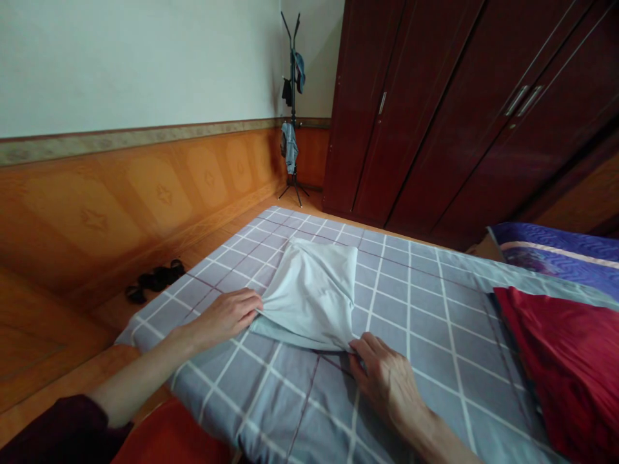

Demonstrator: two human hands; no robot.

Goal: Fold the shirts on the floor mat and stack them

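A pale grey-white cloth garment (312, 290), folded into a rough rectangle, lies on the checked bedsheet (425, 303). Its exact kind does not show. At its near left edge, my left hand (235, 311) pinches the fabric, pulling creases toward the fingers. My right hand (382, 367) is closed on the near right corner, thumb and fingers pressed together on the cloth. Between the two hands the near edge is drawn fairly straight, with an under layer showing at the left.
Red folded fabric (565, 361) lies on the bed at the right, on darker cloth. Beyond are a dark red wardrobe (411, 116), a coat stand (293, 96) with hanging clothes, and purple bedding (561, 254). Dark shoes (157, 279) sit on the floor at left.
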